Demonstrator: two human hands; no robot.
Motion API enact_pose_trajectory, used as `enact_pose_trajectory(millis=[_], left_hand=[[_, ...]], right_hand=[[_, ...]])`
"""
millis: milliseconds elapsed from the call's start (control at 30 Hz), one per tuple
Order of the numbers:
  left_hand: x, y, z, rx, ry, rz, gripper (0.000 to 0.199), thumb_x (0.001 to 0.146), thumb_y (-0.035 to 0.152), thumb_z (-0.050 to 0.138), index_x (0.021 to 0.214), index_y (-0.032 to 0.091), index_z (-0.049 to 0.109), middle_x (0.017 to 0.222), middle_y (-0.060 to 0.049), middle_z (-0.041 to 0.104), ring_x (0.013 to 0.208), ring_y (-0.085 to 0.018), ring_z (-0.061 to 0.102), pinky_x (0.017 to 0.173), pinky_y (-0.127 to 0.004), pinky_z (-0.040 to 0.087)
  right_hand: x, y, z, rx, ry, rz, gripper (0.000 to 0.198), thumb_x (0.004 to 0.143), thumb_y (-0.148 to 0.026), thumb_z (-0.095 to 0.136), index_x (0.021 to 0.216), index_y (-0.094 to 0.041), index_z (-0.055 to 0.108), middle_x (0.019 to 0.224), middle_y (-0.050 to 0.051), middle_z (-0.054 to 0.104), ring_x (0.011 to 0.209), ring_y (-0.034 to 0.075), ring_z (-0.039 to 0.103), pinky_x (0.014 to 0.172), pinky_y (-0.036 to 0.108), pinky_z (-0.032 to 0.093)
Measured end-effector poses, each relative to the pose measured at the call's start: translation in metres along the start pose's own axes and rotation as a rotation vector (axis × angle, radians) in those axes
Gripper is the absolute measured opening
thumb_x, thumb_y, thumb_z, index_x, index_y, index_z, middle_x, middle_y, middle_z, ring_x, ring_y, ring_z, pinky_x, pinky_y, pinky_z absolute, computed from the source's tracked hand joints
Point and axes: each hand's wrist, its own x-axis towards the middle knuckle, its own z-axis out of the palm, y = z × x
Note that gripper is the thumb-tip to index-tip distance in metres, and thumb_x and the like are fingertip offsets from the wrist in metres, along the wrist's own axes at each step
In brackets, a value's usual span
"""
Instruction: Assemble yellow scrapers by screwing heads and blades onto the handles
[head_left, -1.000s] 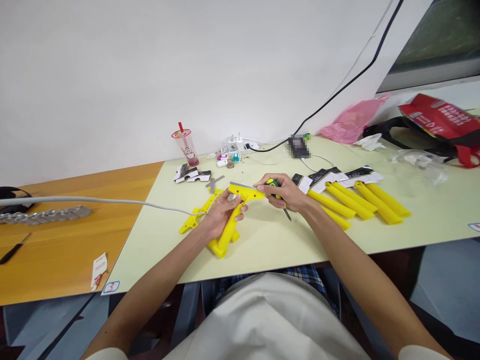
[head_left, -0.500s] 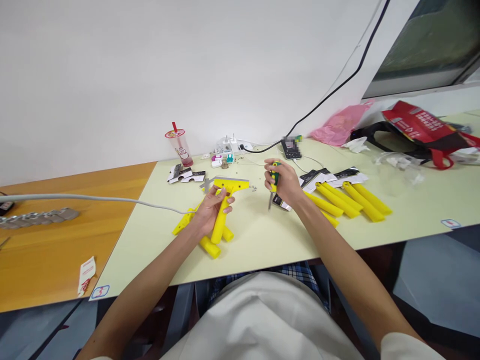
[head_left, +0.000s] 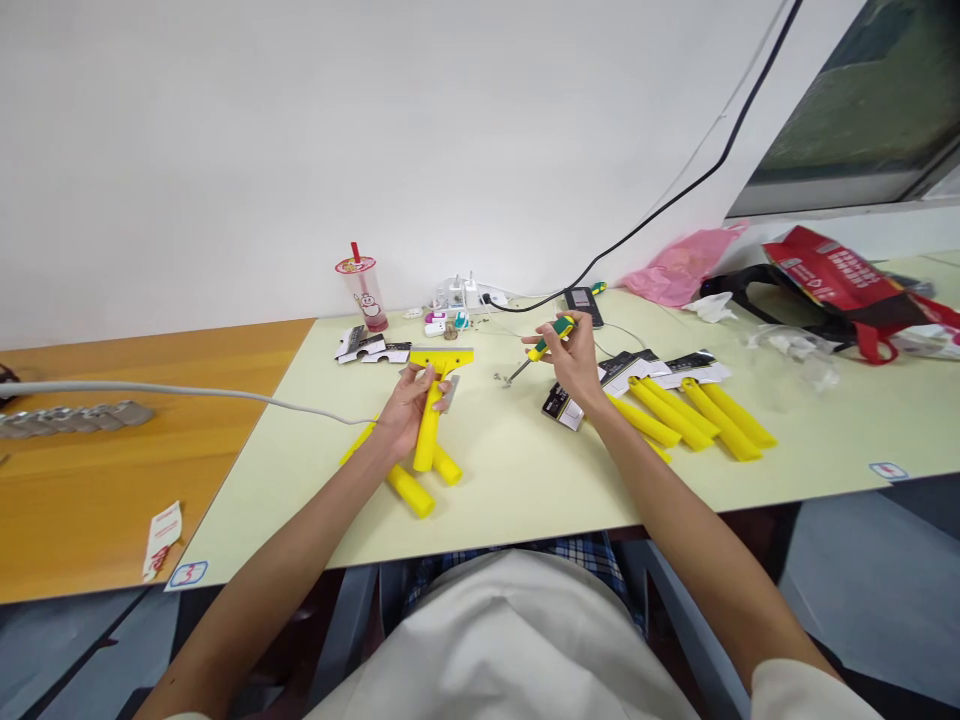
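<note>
My left hand [head_left: 405, 408] is closed around the handle of a yellow scraper [head_left: 427, 425], its wide head with a grey blade strip facing the wall. Beneath it lie more yellow scrapers [head_left: 411, 492], partly hidden by the hand. A green-and-yellow screwdriver [head_left: 552, 336] is gripped in my right hand [head_left: 574, 360]. Its shaft slants down to the left, and the tip is at a small pile of screws [head_left: 502, 379] on the table; whether it touches one I cannot tell. A grey blade-like piece [head_left: 451, 393] shows by the left fingers.
Several yellow scraper handles [head_left: 675, 412] with black-and-white cards [head_left: 630, 370] lie at right. Behind stand a cup with a straw [head_left: 365, 295], a power strip [head_left: 459, 293] and a phone [head_left: 584, 305]. A pink bag [head_left: 679, 268] and red bag [head_left: 840, 275] sit far right. A grey cable [head_left: 187, 390] crosses from the left.
My right hand has tilted the screwdriver from nearly upright to slanting left, bringing its tip to the screws. My left hand has shifted slightly left with the scraper.
</note>
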Motion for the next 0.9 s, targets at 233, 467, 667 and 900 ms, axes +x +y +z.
enact_pose_trajectory(millis=[233,467,667,900], left_hand=[[0.0,-0.006,0.002,0.022,0.008,-0.032,0.049,0.077,0.015,0.099,0.095,0.022,0.054,0.095,0.003,0.066,0.073,-0.01,0.066,0.051,-0.017,0.045],[0.0,-0.007,-0.001,0.036,-0.009,-0.033,0.049,0.077,0.017,0.1,0.095,0.022,0.054,0.096,0.003,0.066,0.074,-0.01,0.067,0.052,-0.017,0.047],[0.0,-0.006,0.0,0.034,-0.013,-0.029,0.044,0.081,0.017,0.096,0.095,0.022,0.055,0.095,0.003,0.065,0.075,-0.009,0.067,0.052,-0.017,0.045],[0.003,0.008,-0.003,-0.019,-0.016,0.022,0.041,0.082,0.016,0.096,0.096,0.023,0.058,0.097,0.002,0.067,0.076,-0.01,0.067,0.053,-0.016,0.046]], right_hand=[[-0.01,0.013,0.0,-0.056,0.008,-0.073,0.057,0.098,-0.07,0.075,0.122,-0.032,0.04,0.113,0.0,0.061,0.09,0.019,0.08,0.078,0.032,0.067],[-0.018,0.015,0.005,-0.14,-0.079,-0.105,0.052,0.102,-0.069,0.07,0.123,-0.03,0.041,0.115,0.004,0.064,0.097,0.022,0.08,0.081,0.035,0.067],[-0.021,0.012,0.007,-0.156,-0.073,-0.117,0.051,0.102,-0.069,0.069,0.123,-0.031,0.042,0.119,0.006,0.065,0.101,0.024,0.08,0.078,0.035,0.066],[-0.021,0.005,0.009,-0.091,0.0,-0.176,0.044,0.104,-0.06,0.072,0.12,-0.032,0.042,0.117,0.004,0.062,0.098,0.023,0.08,0.083,0.036,0.066]])
